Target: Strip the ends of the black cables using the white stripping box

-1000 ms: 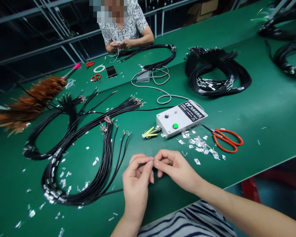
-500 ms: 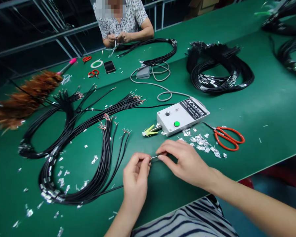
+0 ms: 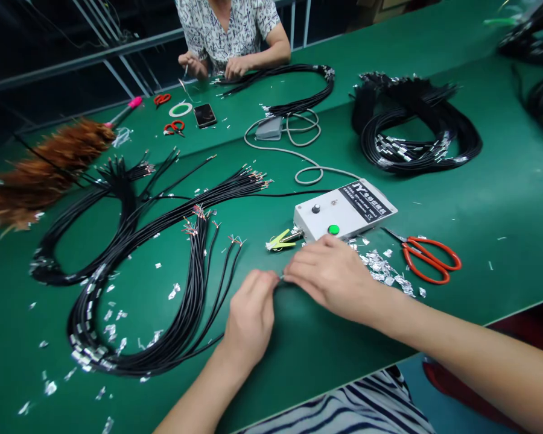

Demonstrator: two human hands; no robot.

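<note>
My left hand (image 3: 250, 310) is closed around the end of a black cable (image 3: 213, 342), which runs off to a coiled bundle of black cables (image 3: 190, 313) on the left. A short, thin, pale length of wire (image 3: 281, 277) shows between my two hands. My right hand (image 3: 328, 271) pinches its other end, fingertips pressed together and partly hidden. Just beyond my hands stands a white control box (image 3: 314, 220) with a green button and a knob. A yellow clip-like piece (image 3: 283, 241) projects from its left side.
Scissors with red handles (image 3: 432, 256) lie at the right beside foil scraps (image 3: 382, 265). A further cable coil (image 3: 371, 141) sits behind. A brown feather duster (image 3: 58, 166) is at the far left. Across the green table, a co-worker (image 3: 235, 36) handles thin strands near a phone (image 3: 205, 116).
My hands have drawn closer together and turned, so less of the wire shows between them. The co-worker's hands have moved apart. The view has shifted slightly.
</note>
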